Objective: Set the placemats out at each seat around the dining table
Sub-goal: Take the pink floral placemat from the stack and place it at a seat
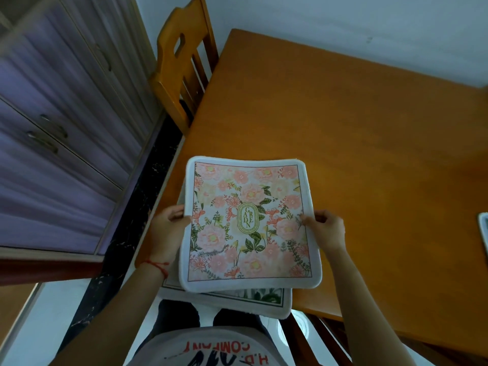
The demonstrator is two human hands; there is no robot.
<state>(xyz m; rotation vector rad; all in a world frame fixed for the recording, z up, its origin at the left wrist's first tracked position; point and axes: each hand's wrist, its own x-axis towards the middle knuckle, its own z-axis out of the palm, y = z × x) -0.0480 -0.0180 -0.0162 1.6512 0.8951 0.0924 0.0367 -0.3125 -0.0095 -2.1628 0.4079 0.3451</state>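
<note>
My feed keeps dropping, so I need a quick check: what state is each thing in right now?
Pink floral placemat: held up by both hands, not laid down.
Second placemat: underneath, mostly hidden, green print at its edge.
Left hand: gripping the pink mat's left edge.
Right hand: gripping its right edge.
Table: bare wood ahead.
Chair: pushed against the table.

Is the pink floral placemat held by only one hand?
No, the left hand grips the left edge of the pink floral placemat while the right hand grips its right edge.
</note>
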